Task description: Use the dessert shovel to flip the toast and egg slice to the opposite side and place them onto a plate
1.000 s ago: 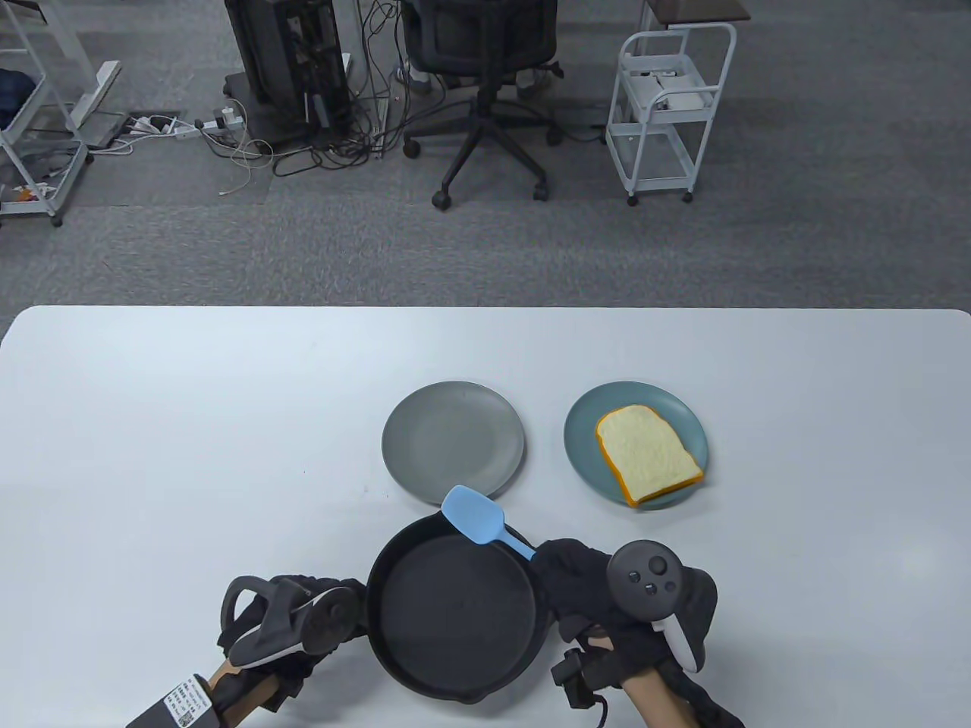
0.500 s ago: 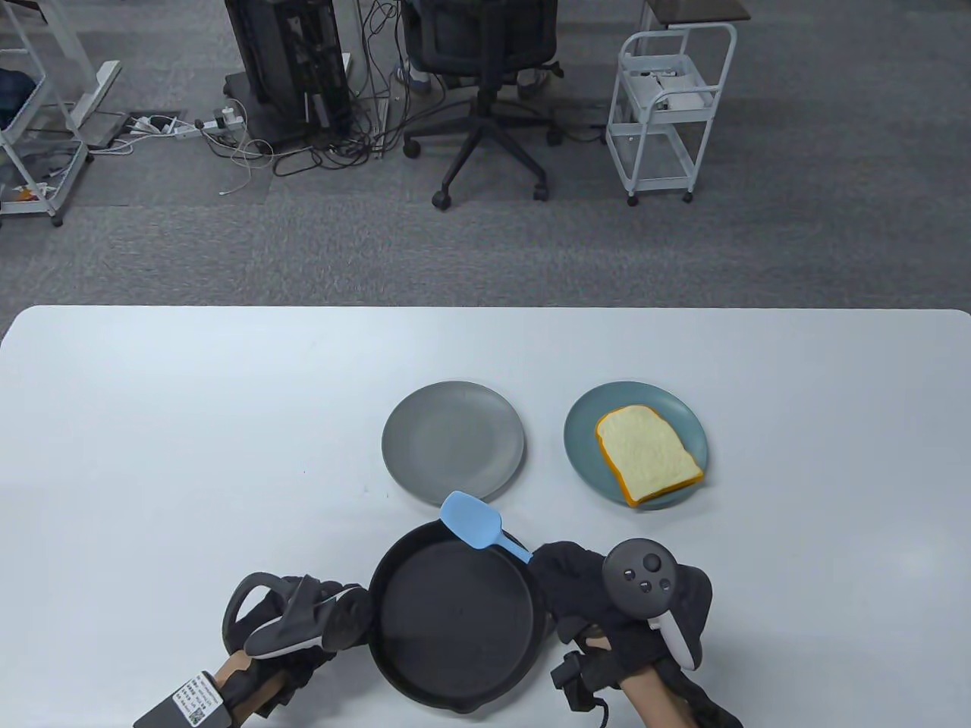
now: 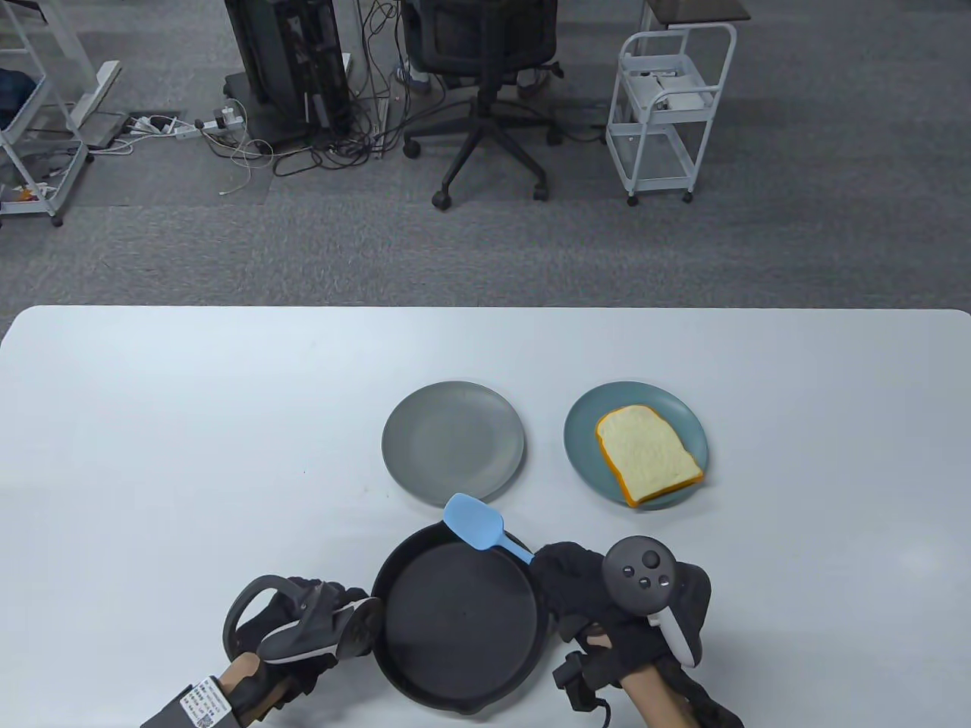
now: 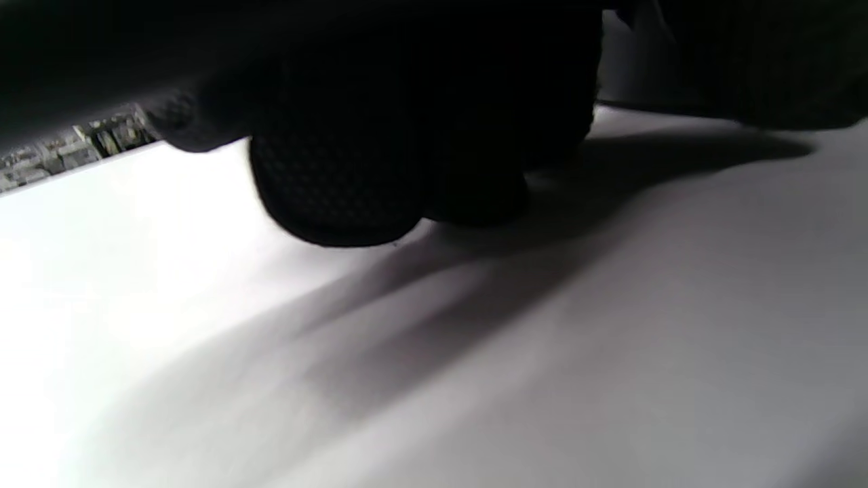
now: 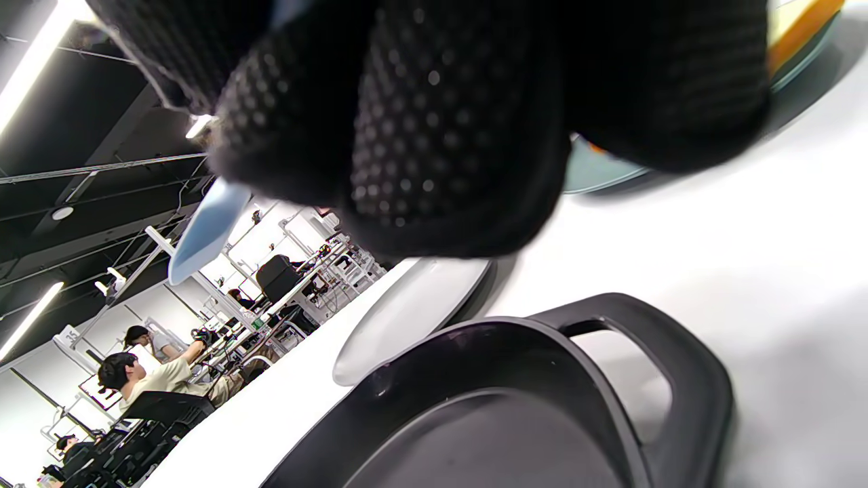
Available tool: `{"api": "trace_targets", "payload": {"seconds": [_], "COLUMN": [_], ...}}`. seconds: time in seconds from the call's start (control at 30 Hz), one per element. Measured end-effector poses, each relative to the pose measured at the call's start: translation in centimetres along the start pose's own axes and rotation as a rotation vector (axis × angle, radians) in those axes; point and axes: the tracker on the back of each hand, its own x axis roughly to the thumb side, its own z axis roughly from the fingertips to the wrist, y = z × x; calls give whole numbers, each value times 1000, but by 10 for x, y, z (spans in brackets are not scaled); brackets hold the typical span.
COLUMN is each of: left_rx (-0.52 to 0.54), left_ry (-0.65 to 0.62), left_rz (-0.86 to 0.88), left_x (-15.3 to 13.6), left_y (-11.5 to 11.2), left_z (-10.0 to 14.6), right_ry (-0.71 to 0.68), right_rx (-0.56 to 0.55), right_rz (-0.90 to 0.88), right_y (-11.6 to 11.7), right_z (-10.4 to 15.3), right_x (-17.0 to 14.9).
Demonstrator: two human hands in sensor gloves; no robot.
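Toast (image 3: pixel 647 454) lies on the blue plate (image 3: pixel 582 447), which sits beyond the black pan (image 3: pixel 459 622) and off to its right; the slice's crust edge reaches the plate's near rim. The grey plate (image 3: pixel 453 442) stands just past the pan's far rim, bare, and well apart from the blue one. No egg slice shows in any view. The right hand (image 3: pixel 588 595) sits just right of the pan, its gloved fingers curled round the handle of the blue dessert shovel (image 3: pixel 476 521), whose blade hangs over the pan's far rim, pointing toward the grey plate. In the right wrist view the shovel blade (image 5: pixel 207 230) pokes out from under the dark glove, above the pan's loop handle (image 5: pixel 668 369). The left hand (image 3: pixel 303 633) is at the pan's left edge, touching or just beside it, with the tracker hiding the fingers; the left wrist view shows fingertips (image 4: pixel 339 196) bunched close to the white table (image 3: pixel 190 425), but whether they grip anything cannot be told.
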Motion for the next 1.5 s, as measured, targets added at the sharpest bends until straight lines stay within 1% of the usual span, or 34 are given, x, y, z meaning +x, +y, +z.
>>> {"api": "trace_targets", "payload": {"seconds": [0.03,0.07,0.17,0.2,0.43,0.5,0.57,0.67,0.8,0.87,1.0,1.23,1.3,1.5], "left_rx": [-26,-31,-33,-16,173,267,316,359,348,307,274,234,238,226], "left_ry": [4,2,22,33,126,111,111,131,156,179,216,240,242,238], "left_rz": [13,31,71,84,202,240,276,313,350,348,361,367,365,358], "left_x": [-2,-5,-15,-18,-46,-54,-61,-71,-82,-87,-98,-104,-104,-102], "left_y": [1,2,6,8,24,28,30,30,26,23,14,8,8,9], "left_z": [1,4,10,12,24,29,32,36,36,34,31,28,28,27], "right_ry": [1,2,5,5,9,13,16,19,22,22,18,11,15,33], "right_rx": [0,0,3,4,4,5,9,16,19,21,20,38,53,143], "right_rz": [0,0,4,4,11,16,19,29,32,38,50,105,131,312], "right_y": [0,0,0,0,0,1,2,4,4,5,5,10,13,32], "right_z": [0,0,-1,-1,-1,-2,-2,-3,-4,-3,-3,-3,-3,-5], "right_x": [0,0,-1,-1,-2,-3,-4,-5,-5,-5,-5,-2,-2,-4]}}
